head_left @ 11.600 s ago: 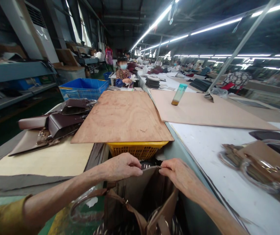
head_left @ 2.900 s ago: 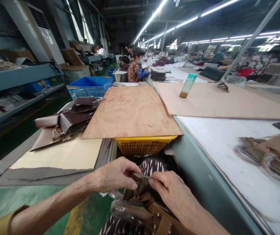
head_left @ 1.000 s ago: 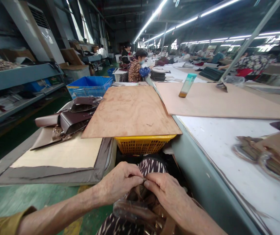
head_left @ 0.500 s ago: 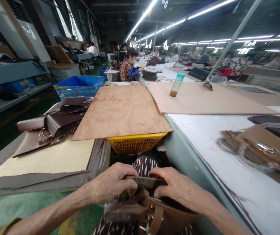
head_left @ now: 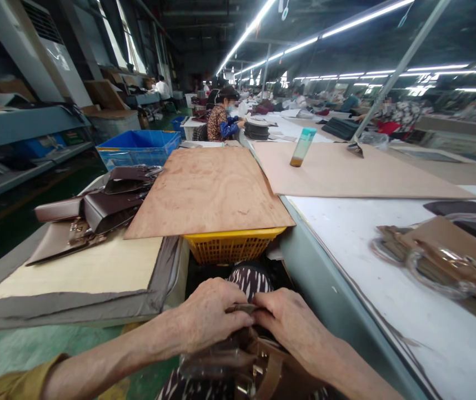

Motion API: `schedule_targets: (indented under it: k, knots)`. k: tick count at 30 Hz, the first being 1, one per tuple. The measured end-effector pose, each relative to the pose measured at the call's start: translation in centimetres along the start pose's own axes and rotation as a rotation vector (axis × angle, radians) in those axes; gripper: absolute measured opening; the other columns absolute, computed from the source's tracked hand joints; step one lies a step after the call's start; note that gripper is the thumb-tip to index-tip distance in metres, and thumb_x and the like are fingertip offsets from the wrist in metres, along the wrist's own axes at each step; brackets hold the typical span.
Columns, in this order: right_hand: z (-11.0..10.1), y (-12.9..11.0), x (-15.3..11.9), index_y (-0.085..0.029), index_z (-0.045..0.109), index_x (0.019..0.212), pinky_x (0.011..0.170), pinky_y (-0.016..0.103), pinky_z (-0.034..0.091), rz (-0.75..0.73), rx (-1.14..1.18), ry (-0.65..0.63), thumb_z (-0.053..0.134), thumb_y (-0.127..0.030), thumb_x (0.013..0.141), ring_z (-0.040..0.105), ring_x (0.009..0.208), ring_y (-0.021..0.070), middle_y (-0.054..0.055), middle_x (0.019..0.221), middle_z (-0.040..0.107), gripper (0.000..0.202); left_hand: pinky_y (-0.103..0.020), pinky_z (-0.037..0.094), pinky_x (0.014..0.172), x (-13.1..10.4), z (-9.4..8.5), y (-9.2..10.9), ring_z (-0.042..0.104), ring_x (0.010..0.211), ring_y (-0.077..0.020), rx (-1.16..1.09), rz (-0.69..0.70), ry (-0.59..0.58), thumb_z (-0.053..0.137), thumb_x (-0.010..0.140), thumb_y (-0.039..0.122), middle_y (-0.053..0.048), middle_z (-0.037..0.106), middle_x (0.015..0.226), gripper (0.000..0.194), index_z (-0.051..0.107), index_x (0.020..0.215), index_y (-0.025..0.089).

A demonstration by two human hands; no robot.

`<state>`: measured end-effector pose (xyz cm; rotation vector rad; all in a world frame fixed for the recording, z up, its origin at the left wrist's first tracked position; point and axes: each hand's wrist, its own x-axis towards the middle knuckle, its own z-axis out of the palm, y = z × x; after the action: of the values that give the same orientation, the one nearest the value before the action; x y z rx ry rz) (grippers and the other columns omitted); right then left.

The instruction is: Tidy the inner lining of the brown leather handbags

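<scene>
A brown bag [head_left: 277, 369] with metal fittings and clear plastic wrapping rests on the lap, over patterned cloth. My left hand [head_left: 215, 311] pinches the bag's upper edge between thumb and fingers. Close beside it, my right hand [head_left: 285, 316] grips the same edge from the right, its fingertips almost touching the left ones. The hands and forearms hide part of the bag's opening.
A wooden board [head_left: 216, 191] lies over a yellow basket [head_left: 233, 244] ahead. Dark bags [head_left: 108, 208] lie at left, near a blue crate [head_left: 138, 150]. On the right-hand table are a tan bag [head_left: 450, 255] and a bottle [head_left: 303, 147]. A person [head_left: 220, 121] sits beyond.
Both hands have moved closer together along the bag's upper edge, and the gap between them has nearly closed. More of the left sleeve shows.
</scene>
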<state>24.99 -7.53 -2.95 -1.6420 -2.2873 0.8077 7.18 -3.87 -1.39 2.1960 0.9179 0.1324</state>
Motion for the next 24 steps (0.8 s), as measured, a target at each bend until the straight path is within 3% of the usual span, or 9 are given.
schedule_targets:
  k: [6,10,17,21,24]
  knots:
    - [0.6,-0.8,0.2,-0.019,0.061,0.067,0.050,0.025,0.027,-0.023,-0.199,0.005,0.050,-0.017,0.086,0.063,0.062,0.0169,0.003,0.067,0.067,0.022,-0.019,0.037,0.062,0.5,0.0,0.0,0.053,0.063,-0.0120,-0.009,0.062,-0.039,0.051,0.084,0.024,0.000,0.063,0.070,0.019,0.068,0.078,0.018]
    - [0.0,1.1,-0.3,-0.019,0.059,0.063,0.051,0.024,0.028,-0.025,-0.196,-0.013,0.055,-0.024,0.084,0.059,0.058,0.0151,0.000,0.061,0.065,0.022,-0.019,0.035,0.060,0.0,0.0,-0.4,0.051,0.061,-0.0109,0.001,0.081,-0.026,0.048,0.084,0.020,0.001,0.060,0.065,0.022,0.065,0.070,0.016]
    - [-2.6,3.8,-3.4,-0.019,0.052,0.066,0.056,0.023,0.032,0.126,-0.032,-0.057,0.041,-0.026,0.091,0.051,0.061,0.0131,-0.004,0.060,0.056,0.028,-0.018,0.031,0.058,-0.6,0.1,-1.1,0.048,0.062,-0.0084,-0.018,0.050,-0.008,0.046,0.085,0.017,0.002,0.055,0.065,0.027,0.055,0.060,0.013]
    - [-2.8,4.1,-4.5,-0.020,0.056,0.074,0.062,0.023,0.037,0.207,0.112,-0.088,0.047,-0.024,0.085,0.055,0.073,0.0156,-0.002,0.072,0.061,0.015,-0.018,0.032,0.058,-0.6,0.4,-1.1,0.049,0.062,-0.0084,-0.047,0.031,-0.006,0.045,0.084,0.018,0.002,0.055,0.067,0.025,0.058,0.063,0.014]
    - [-2.7,4.7,-4.8,-0.020,0.060,0.082,0.055,0.022,0.042,0.301,0.273,-0.223,0.048,-0.024,0.081,0.059,0.066,0.0161,0.000,0.080,0.063,0.013,-0.017,0.034,0.057,-0.6,0.2,-1.1,0.050,0.062,-0.0089,-0.040,0.027,-0.036,0.045,0.083,0.018,0.002,0.057,0.069,0.023,0.060,0.065,0.014]
